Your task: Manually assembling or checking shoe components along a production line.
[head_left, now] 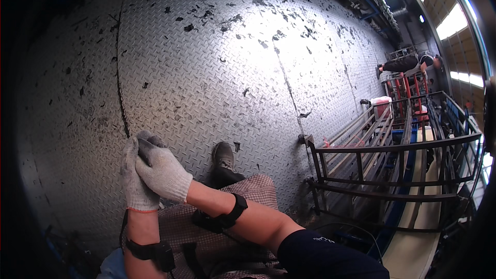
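Grey-white knitted fabric makes up the two work gloves [170, 175], one on each hand, low at the left of the view and above the floor. They look ribbed at the wrist and darker, smudged grey, towards the fingers; the left one ends in a thin orange edge. The left hand [135, 178] and the right hand [161, 170] are pressed together, the right lapping over the left with its fingers curled; whether anything sits between them I cannot tell. Two black straps with small boxes circle the forearms, one on the left [152, 254] and one on the right [227, 217]. Below lies one brown-and-white checked cloth apron [256, 191], with one dark shoe [223, 155] showing past it. Many black scraps litter the grey tread-plate metal floor [170, 80]. To the right stands one dark metal barred rack [398, 148]; beyond it, one other person [403, 64].
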A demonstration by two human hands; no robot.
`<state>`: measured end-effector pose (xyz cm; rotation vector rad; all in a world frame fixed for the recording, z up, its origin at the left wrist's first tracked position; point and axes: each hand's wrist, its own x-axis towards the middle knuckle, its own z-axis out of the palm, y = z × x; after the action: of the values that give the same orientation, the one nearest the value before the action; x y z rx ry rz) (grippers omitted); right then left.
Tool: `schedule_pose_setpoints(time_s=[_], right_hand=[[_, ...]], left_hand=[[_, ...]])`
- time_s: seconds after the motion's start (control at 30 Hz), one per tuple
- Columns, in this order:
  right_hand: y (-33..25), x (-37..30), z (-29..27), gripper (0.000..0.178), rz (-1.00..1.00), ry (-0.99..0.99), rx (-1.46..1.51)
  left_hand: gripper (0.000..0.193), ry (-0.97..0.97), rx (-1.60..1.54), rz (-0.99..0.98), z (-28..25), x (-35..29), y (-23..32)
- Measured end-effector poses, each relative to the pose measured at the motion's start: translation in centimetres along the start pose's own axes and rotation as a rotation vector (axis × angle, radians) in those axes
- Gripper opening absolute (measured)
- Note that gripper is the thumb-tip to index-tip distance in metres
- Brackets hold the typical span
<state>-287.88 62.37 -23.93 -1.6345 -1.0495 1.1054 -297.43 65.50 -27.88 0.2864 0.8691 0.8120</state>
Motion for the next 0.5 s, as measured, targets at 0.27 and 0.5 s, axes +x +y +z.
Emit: schedule_pose_setpoints(time_s=[0.27,0.5], right_hand=[[0.3,0.1,0.2,0.034,0.001,-0.020,-0.006],[0.1,0.1,0.0,0.035,0.025,-0.034,-0.011]], left_hand=[[0.035,0.017,-0.006,0.021,0.1,0.0,0.0],[0.034,0.050,0.010,-0.007,1.1,-0.3,0.3]])
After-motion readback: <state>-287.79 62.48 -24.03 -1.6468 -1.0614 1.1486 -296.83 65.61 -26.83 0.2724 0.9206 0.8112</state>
